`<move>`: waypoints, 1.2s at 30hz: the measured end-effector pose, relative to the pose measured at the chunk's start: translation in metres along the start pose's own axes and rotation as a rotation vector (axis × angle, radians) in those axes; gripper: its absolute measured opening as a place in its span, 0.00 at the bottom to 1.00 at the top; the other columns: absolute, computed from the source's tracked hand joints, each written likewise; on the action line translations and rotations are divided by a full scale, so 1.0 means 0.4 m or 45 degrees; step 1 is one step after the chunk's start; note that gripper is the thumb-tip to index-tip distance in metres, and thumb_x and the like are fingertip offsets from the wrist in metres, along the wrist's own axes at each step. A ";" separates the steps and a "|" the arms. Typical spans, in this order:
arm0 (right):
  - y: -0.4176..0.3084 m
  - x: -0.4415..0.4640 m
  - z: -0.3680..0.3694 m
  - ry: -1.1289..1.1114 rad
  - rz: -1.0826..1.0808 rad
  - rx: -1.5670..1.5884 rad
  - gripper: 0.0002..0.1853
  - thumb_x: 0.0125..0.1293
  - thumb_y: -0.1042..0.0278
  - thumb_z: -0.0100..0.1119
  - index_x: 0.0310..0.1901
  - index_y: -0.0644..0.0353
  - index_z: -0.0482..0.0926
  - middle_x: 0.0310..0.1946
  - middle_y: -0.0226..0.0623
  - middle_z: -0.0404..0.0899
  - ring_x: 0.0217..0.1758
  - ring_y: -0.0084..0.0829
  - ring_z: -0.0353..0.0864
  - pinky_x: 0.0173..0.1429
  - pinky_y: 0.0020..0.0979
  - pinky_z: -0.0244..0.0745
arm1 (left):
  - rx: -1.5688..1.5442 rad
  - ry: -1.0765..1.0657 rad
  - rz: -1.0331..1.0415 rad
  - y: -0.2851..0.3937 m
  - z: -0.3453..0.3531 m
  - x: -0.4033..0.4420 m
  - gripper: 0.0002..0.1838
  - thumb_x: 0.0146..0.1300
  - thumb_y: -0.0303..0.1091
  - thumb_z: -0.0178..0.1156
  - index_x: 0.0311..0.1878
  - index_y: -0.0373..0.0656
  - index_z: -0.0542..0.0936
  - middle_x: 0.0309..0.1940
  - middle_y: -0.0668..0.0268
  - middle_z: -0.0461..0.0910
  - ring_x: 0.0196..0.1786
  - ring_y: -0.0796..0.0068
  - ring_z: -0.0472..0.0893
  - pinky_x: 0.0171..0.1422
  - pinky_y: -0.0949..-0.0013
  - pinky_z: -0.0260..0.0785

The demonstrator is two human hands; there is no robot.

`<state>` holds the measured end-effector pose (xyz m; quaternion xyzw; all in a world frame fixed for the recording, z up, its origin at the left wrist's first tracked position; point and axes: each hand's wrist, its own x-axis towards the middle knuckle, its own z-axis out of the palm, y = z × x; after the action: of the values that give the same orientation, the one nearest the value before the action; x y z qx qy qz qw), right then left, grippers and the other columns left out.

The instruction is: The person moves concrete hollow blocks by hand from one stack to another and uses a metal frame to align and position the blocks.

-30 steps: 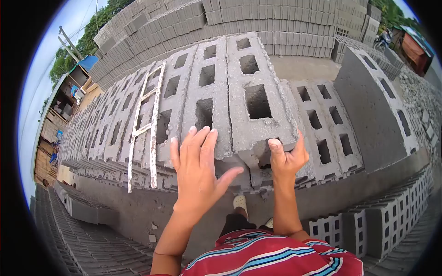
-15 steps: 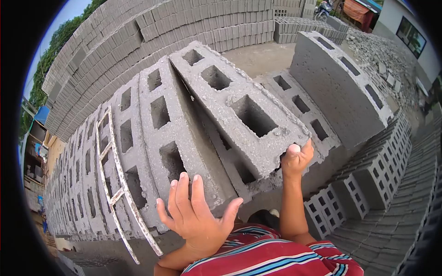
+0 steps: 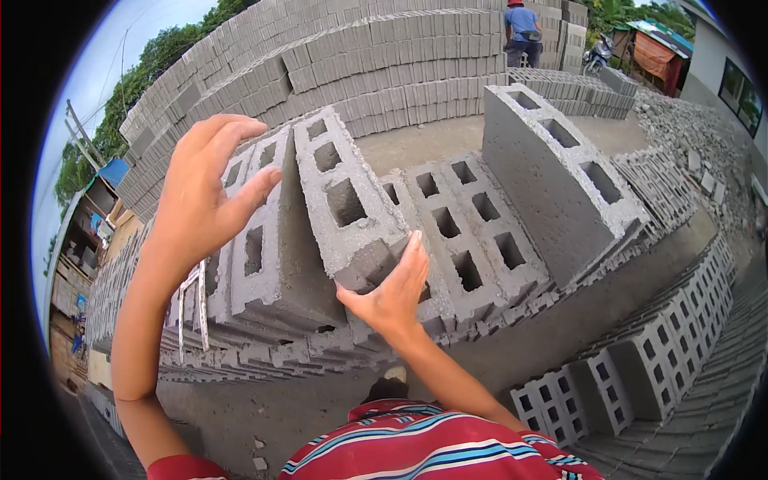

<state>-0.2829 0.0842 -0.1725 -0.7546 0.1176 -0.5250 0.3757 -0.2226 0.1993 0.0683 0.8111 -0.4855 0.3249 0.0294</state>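
Observation:
A grey concrete hollow block (image 3: pixel 352 228) with three square holes leans at a slant on top of a row of blocks. My right hand (image 3: pixel 392 292) grips its near end, thumb on one side and fingers on the other. My left hand (image 3: pixel 212 192) is raised above the row to the left, empty, thumb and fingers apart and curved. Below it stands an upright block (image 3: pixel 260 276), close beside the slanted one. To the right, another block (image 3: pixel 552 184) stands on the row.
A whitish ladder-shaped frame (image 3: pixel 206 316) rests on the left blocks, partly behind my left forearm. Tall block stacks (image 3: pixel 384 72) line the back, where a person in a blue shirt (image 3: pixel 524 28) stands. More blocks (image 3: pixel 616 392) sit at lower right, near rubble (image 3: pixel 680 136).
My left hand has risen up and left, away from the near edge of the blocks. The slanted block has become more upright, with my right hand still at its near end. The view has shifted.

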 end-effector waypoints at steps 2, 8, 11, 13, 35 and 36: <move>0.001 0.001 -0.007 -0.016 0.017 0.047 0.62 0.32 0.55 0.75 0.64 0.73 0.44 0.58 0.60 0.55 0.58 0.53 0.57 0.60 0.49 0.52 | -0.108 -0.274 -0.059 -0.088 0.130 0.093 0.22 0.52 0.41 0.60 0.46 0.35 0.74 0.44 0.52 0.75 0.50 0.53 0.72 0.56 0.59 0.63; 0.000 0.006 -0.024 -0.075 0.086 0.059 0.60 0.30 0.55 0.75 0.63 0.71 0.48 0.58 0.59 0.56 0.58 0.54 0.59 0.60 0.49 0.53 | 0.062 -0.962 -0.189 -0.289 0.528 0.228 0.50 0.36 0.65 0.64 0.56 0.33 0.70 0.53 0.50 0.73 0.58 0.56 0.71 0.65 0.48 0.50; 0.025 -0.008 -0.002 0.082 -0.035 -0.076 0.58 0.31 0.49 0.74 0.62 0.67 0.51 0.59 0.59 0.56 0.59 0.53 0.60 0.58 0.51 0.55 | -0.250 -1.012 -0.299 -0.341 0.580 0.255 0.38 0.35 0.58 0.67 0.44 0.35 0.78 0.40 0.54 0.79 0.46 0.59 0.78 0.53 0.66 0.65; 0.037 -0.015 0.019 0.148 0.009 -0.002 0.55 0.35 0.45 0.70 0.62 0.65 0.53 0.58 0.57 0.58 0.58 0.53 0.62 0.57 0.51 0.56 | -0.104 -1.104 -0.321 -0.316 0.567 0.261 0.29 0.35 0.53 0.68 0.34 0.36 0.80 0.29 0.56 0.80 0.40 0.65 0.80 0.48 0.69 0.67; 0.091 0.064 -0.231 0.531 -0.003 0.281 0.57 0.22 0.55 0.68 0.64 0.61 0.59 0.56 0.50 0.62 0.55 0.48 0.64 0.55 0.46 0.54 | -0.669 -1.340 -0.517 -0.041 0.465 0.434 0.13 0.49 0.26 0.59 0.40 0.35 0.78 0.35 0.65 0.80 0.37 0.77 0.77 0.48 0.73 0.66; 0.096 0.068 -0.248 0.581 -0.018 0.258 0.57 0.22 0.54 0.67 0.64 0.60 0.60 0.55 0.50 0.62 0.54 0.47 0.65 0.55 0.46 0.54 | -0.724 -1.297 -0.486 -0.009 0.459 0.449 0.14 0.50 0.25 0.59 0.42 0.34 0.77 0.35 0.65 0.80 0.38 0.77 0.76 0.49 0.74 0.65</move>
<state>-0.3505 -0.0020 -0.1635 -0.5758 0.1409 -0.6934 0.4096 -0.0711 -0.0034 0.0246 0.8975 -0.3523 -0.2569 0.0668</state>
